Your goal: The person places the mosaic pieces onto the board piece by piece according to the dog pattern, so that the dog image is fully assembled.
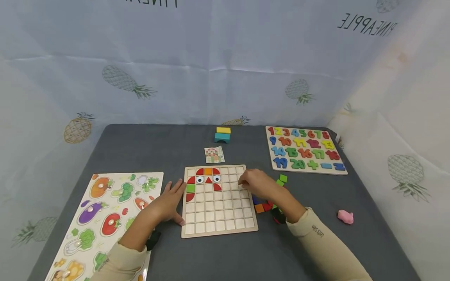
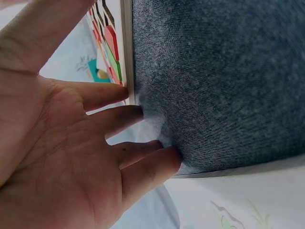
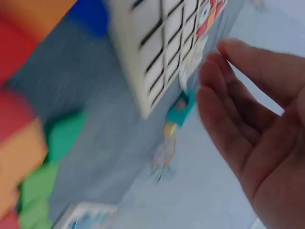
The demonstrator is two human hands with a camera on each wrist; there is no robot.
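A wooden grid board [image 1: 219, 231] lies mid-table, with red, green and orange tiles and two eye tiles [image 1: 199, 180] at its upper left. Beside its left edge my left hand [image 1: 166, 205] is spread. In the left wrist view its fingertips [image 2: 119, 91] meet the board's side and the dark table. My right hand [image 1: 258, 182] is over the board's right edge, thumb and fingers bent toward each other. No tile shows between those fingertips [image 3: 205, 95] in the right wrist view. Loose coloured tiles [image 1: 259, 208] lie under the right forearm, partly hidden.
A picture card [image 1: 214, 154] and yellow and teal blocks [image 1: 222, 137] are behind the board. The number puzzle [image 1: 305, 150] lies back right, a pink toy [image 1: 345, 217] at right. A vegetable puzzle [image 1: 116, 195] fills the left side, partly under the left arm.
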